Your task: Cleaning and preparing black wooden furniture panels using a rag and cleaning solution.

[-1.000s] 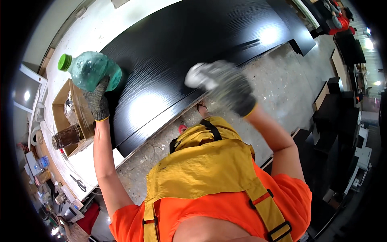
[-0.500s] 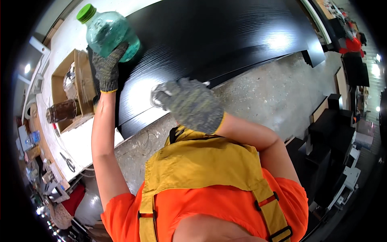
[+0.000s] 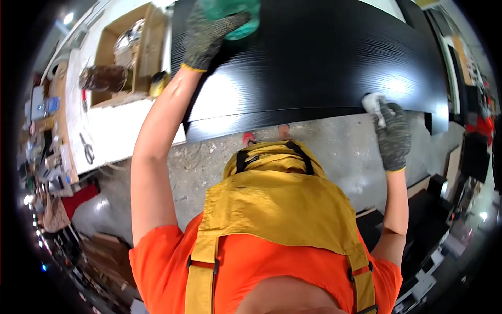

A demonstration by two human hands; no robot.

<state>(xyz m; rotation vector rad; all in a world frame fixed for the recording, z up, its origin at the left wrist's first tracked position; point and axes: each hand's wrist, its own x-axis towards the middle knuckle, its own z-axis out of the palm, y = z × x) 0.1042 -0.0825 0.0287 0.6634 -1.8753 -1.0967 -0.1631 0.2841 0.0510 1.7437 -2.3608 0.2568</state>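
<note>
Clearly, the hands are wide apart, each closed on something of its own: the left hand (image 3: pixel 201 42) grips a green, clear-walled bottle (image 3: pixel 248 22), thumb across its side, while the right hand (image 3: pixel 393 137) clutches a crumpled white cloth (image 3: pixel 373 104) at the near edge of a glossy black panel (image 3: pixel 308 57). The bottle is over the panel's far left part, cut off by the upper edge of view; whether it touches the surface cannot be told. Most of the crowding is on the left, where an open cardboard box (image 3: pixel 153 47) sits on a white tabletop (image 3: pixel 130 125), close beside the left forearm. A clear wrapped bundle (image 3: pixel 124 49) lies inside it, a brown, grimy cylinder (image 3: pixel 103 78) juts across its near left corner, and a small yellow-and-black object (image 3: pixel 158 83) is wedged between box and forearm. Scissors (image 3: pixel 87 149) rest nearer the tabletop's left edge. Below the panel, speckled grey floor (image 3: pixel 334 146) shows around the person's feet, and dark boxy pieces (image 3: pixel 431 209) stand beyond the right arm.
</note>
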